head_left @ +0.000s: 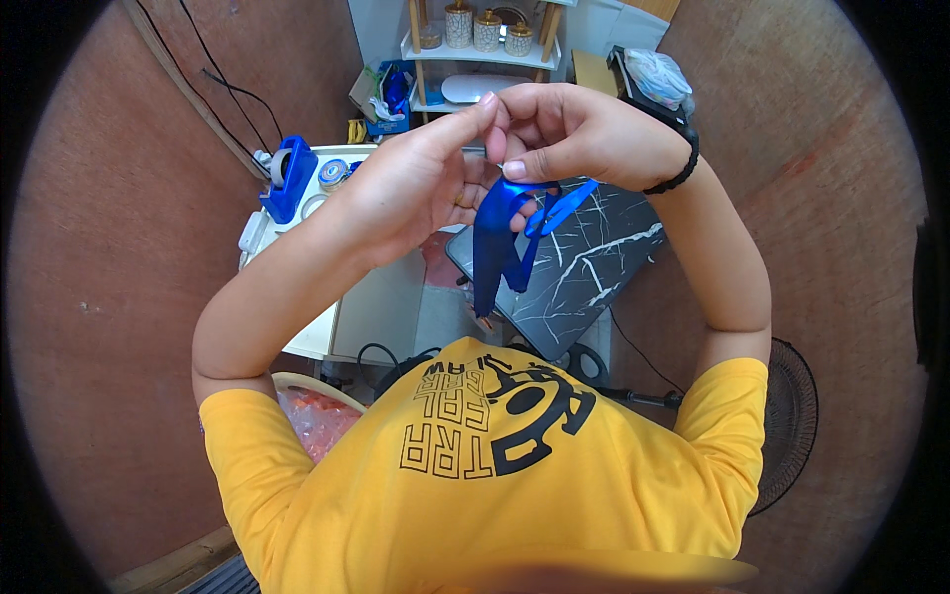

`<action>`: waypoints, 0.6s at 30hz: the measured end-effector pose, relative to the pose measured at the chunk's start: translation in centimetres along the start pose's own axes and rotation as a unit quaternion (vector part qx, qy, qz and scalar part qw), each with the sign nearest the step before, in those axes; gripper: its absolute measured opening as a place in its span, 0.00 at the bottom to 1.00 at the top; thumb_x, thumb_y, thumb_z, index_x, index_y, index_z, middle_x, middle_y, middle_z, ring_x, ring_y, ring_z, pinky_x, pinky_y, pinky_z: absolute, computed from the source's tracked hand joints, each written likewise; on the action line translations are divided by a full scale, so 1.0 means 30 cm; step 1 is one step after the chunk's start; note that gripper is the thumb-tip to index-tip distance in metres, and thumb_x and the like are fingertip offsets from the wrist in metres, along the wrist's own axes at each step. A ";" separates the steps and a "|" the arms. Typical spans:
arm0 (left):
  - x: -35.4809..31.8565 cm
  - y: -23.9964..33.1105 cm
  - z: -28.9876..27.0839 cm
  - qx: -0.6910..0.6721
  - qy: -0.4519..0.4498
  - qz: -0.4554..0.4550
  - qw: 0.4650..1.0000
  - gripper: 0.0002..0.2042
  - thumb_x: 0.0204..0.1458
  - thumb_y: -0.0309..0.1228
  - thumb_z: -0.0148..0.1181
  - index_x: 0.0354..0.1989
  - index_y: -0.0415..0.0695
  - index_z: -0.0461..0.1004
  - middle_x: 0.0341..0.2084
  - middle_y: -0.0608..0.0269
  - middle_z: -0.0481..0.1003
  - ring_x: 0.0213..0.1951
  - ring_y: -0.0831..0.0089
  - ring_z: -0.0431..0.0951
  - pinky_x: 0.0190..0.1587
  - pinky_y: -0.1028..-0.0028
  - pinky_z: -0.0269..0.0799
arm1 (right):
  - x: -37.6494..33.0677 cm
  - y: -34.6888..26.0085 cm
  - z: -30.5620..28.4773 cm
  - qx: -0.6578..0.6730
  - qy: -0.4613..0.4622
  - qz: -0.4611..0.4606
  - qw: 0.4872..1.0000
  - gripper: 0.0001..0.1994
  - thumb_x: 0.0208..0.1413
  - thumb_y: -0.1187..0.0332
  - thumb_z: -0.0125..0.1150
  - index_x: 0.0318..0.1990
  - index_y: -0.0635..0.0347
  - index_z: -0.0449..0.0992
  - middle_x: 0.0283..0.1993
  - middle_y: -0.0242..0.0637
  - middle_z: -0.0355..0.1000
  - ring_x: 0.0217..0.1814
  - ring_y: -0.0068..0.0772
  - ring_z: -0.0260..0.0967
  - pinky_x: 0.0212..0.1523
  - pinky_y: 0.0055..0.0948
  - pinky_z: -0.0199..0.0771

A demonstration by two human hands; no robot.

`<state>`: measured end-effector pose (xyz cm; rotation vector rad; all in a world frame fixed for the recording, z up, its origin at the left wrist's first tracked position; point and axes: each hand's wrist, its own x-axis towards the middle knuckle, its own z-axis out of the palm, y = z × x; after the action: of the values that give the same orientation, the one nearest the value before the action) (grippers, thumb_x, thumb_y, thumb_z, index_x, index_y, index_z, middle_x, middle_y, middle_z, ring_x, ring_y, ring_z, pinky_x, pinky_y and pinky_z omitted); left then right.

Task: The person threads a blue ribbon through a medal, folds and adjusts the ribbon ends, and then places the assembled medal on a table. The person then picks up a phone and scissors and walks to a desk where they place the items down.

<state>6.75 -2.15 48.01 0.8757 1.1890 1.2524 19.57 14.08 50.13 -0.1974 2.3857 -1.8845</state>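
Note:
A shiny blue ribbon (pixel 495 243) hangs in folded strips and loops in front of my chest. Thumb and fingers of my right hand (pixel 569 134) pinch its upper end. My left hand (pixel 421 198) curls in from the other side, its fingers partly behind the ribbon and a fingertip showing between the strips. The left thumb reaches up to the right fingers. Whatever lies between those fingertips is too small to make out. A black band (pixel 681 166) circles my right wrist. Below the ribbon stands a dark marble-patterned tabletop (pixel 584 267).
Left is a white cabinet (pixel 381 307) carrying a blue tape dispenser (pixel 288 178) and a round tin (pixel 333 175). Patterned jars (pixel 458 25) stand on a white shelf (pixel 475 54) at the back. A black fan (pixel 792 426) is at right. Brown panels flank both sides.

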 end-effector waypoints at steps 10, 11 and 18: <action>0.007 -0.014 0.011 -0.025 -0.022 0.020 0.999 0.27 0.63 0.56 0.38 0.51 0.44 0.67 0.37 0.56 0.77 0.39 0.70 0.80 0.45 0.71 0.72 | -0.029 -0.008 0.023 -0.187 0.047 0.018 0.981 0.07 0.59 0.73 0.60 0.39 0.60 0.68 0.34 0.25 0.69 0.36 0.12 0.68 0.39 0.16 0.73; 0.005 -0.007 0.007 -0.022 -0.021 0.006 1.000 0.26 0.63 0.56 0.39 0.51 0.43 0.67 0.36 0.56 0.77 0.39 0.71 0.80 0.45 0.71 0.72 | -0.030 -0.004 0.019 -0.150 0.046 0.009 0.988 0.07 0.59 0.72 0.61 0.39 0.60 0.68 0.33 0.25 0.69 0.36 0.12 0.68 0.38 0.16 0.73; -0.011 0.034 0.009 0.005 0.013 0.054 0.998 0.25 0.61 0.47 0.47 0.58 0.40 0.65 0.31 0.57 0.77 0.35 0.72 0.79 0.46 0.72 0.73 | -0.055 0.122 -0.012 0.106 0.052 -0.053 0.992 0.11 0.61 0.60 0.60 0.41 0.55 0.67 0.32 0.27 0.70 0.31 0.17 0.68 0.30 0.18 0.67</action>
<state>6.80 -2.29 49.11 0.9430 1.1829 1.3499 20.99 15.53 46.64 -0.2171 2.2546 -2.2313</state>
